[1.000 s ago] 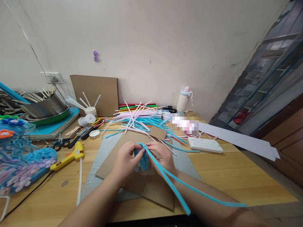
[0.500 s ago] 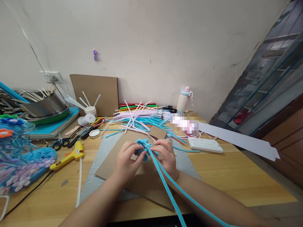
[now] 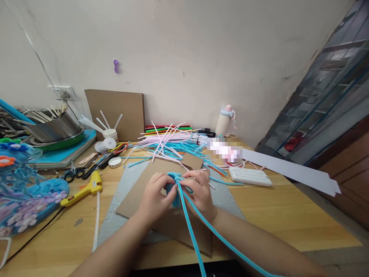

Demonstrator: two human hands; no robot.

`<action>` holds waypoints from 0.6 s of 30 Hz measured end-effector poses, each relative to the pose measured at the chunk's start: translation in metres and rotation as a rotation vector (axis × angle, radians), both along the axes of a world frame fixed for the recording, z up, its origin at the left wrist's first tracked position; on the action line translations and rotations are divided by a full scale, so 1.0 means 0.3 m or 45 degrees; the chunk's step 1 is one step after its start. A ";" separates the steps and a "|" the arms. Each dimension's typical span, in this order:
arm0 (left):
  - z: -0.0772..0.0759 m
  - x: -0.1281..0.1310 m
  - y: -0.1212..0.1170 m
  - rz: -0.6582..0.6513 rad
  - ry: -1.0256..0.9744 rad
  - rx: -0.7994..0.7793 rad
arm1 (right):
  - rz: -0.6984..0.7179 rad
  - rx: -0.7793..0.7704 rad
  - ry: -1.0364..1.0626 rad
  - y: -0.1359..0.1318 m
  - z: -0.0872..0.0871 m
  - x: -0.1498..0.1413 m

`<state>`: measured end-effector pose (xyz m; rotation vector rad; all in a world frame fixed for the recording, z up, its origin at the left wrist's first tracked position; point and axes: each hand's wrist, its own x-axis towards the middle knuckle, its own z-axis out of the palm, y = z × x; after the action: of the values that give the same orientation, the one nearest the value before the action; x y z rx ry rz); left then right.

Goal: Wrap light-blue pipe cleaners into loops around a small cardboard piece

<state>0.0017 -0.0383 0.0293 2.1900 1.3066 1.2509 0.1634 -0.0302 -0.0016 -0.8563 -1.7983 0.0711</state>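
Observation:
Between my two hands is a small braided piece of blue pipe cleaners [image 3: 173,188], held above a sheet of brown cardboard [image 3: 138,192]. My left hand [image 3: 157,194] pinches its left side between thumb and fingers. My right hand [image 3: 200,192] is closed on the right side, its fingertips at the top edge where the strands meet. Two long blue pipe cleaner ends [image 3: 188,223] run from that spot down toward me, one passing over my right forearm. The fingertips partly hide the braided piece.
A yellow glue gun [image 3: 83,190] lies left of the grey cutting mat [image 3: 127,181]. Behind the cardboard are heaped pipe cleaners [image 3: 170,148]. Scissors [image 3: 73,171], a white power strip [image 3: 250,176], a bottle [image 3: 224,121] and a blue flowered craft piece [image 3: 31,207] stand or lie around.
The braided piece has turned in my fingers, showing more of its side. The long strand ends have swung left, and my right hand has shifted slightly left.

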 end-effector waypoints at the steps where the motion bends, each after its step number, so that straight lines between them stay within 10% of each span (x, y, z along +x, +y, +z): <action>1: -0.002 -0.001 0.005 0.016 -0.045 -0.075 | 0.045 -0.034 0.002 0.002 0.005 0.000; 9: -0.021 -0.065 0.077 -0.086 -0.753 -0.867 | 0.723 -0.542 0.134 0.047 0.048 0.025; 18: -0.020 -0.077 0.098 -0.355 -1.113 -1.331 | 0.940 -0.863 0.435 0.059 0.034 0.013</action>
<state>-0.0214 -0.0091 0.0232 0.8750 0.8849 0.8901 0.1674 -0.0125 0.0086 -0.5287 -1.6767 1.2789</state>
